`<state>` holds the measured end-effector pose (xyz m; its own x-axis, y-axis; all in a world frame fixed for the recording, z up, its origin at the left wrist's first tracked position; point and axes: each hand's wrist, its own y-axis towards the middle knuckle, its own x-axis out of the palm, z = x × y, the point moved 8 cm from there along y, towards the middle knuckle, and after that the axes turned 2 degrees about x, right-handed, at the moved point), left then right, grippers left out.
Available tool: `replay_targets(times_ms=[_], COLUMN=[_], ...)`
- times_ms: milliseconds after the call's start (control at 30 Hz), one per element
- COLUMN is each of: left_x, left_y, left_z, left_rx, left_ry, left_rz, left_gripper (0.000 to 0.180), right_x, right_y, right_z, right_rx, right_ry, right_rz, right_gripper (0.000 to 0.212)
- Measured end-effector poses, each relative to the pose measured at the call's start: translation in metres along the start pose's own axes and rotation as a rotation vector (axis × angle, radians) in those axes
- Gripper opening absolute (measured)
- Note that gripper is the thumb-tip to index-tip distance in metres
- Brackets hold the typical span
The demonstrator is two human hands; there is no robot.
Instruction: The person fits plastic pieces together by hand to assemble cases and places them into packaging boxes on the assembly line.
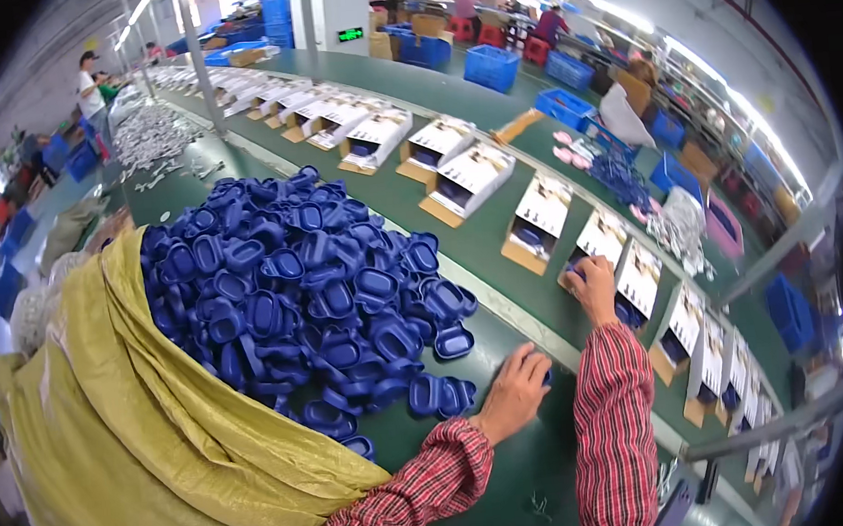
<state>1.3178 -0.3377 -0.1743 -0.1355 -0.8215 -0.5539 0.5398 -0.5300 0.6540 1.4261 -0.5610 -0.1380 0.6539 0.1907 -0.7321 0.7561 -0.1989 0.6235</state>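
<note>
A large heap of dark blue moulded plastic parts [291, 282], each with a rounded oval recess, lies on the green bench to the left. My left hand [517, 393] is just right of the heap, its fingers curled over one blue part [547, 377] that shows only at its edge. Farther right, my right hand [594, 285] reaches to the open end of a white printed box [603, 234]. Its fingers are bent around a blue part at the box mouth, mostly hidden by the hand. Another open box [640, 277] stands directly beside that hand.
A yellow woven sack [159, 428] spills over the left bench edge. Open boxes line the green conveyor [479, 249], flaps toward me. A metal rail [514, 323] separates bench and belt. Metal posts [194, 64] rise beyond. Blue crates [492, 66] and other people are in the background.
</note>
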Motion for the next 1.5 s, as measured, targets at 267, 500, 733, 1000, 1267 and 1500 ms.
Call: replay_targets(times_ms=[267, 500, 733, 1000, 1267, 1500], left_x=[0.001, -0.001, -0.002, 0.028, 0.014, 0.015], left_y=[0.002, 0.001, -0.005, -0.001, 0.001, 0.002], left_z=[-0.005, -0.007, 0.001, 0.007, -0.012, 0.0], left_rx=[-0.039, -0.057, 0.087, 0.113, 0.095, 0.124], left_ry=[-0.006, -0.139, -0.236, -0.206, -0.036, -0.037], left_rz=[-0.027, 0.041, 0.057, -0.032, -0.099, -0.122], left_gripper=[0.052, 0.071, 0.073, 0.065, 0.054, 0.037], right_x=[-0.022, -0.034, -0.068, -0.087, -0.058, -0.078], right_y=[-0.041, -0.136, -0.18, -0.21, -0.21, -0.21], right_z=[0.014, -0.066, -0.12, -0.097, -0.081, -0.082], right_rx=[0.092, 0.167, -0.062, 0.073, 0.198, 0.237], right_ry=[0.042, 0.45, 0.419, 0.242, 0.311, 0.357], right_rz=[0.204, -0.101, -0.11, -0.027, -0.017, 0.109], right_gripper=[0.02, 0.02, 0.016, 0.019, 0.026, 0.017])
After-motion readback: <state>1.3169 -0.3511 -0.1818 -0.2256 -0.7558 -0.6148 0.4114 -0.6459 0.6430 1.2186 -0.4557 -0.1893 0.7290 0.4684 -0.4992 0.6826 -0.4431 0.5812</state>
